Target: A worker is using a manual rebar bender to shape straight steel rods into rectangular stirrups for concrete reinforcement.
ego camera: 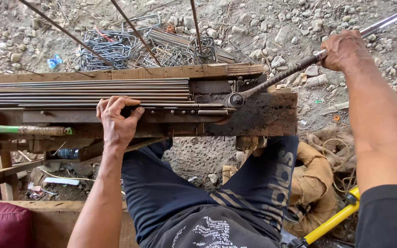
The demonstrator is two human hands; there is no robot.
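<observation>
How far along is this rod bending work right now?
Done: a pile of bent wire stirrups lies on the gravel. In hand: the right hand grips the lever bar while the left hand steadies a rod on the wooden bench. Left: a thick bundle of straight rods.

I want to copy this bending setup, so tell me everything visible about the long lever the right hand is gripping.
The lever is a long metal bar that slants from a round pivot bolt on the wooden bench up to the right, out over gravel. Its lower stretch is dark, ribbed rebar; the upper end is a smooth, shiny tube. The right hand wraps it about two thirds up. Its base sits at the ends of the straight rods.
</observation>
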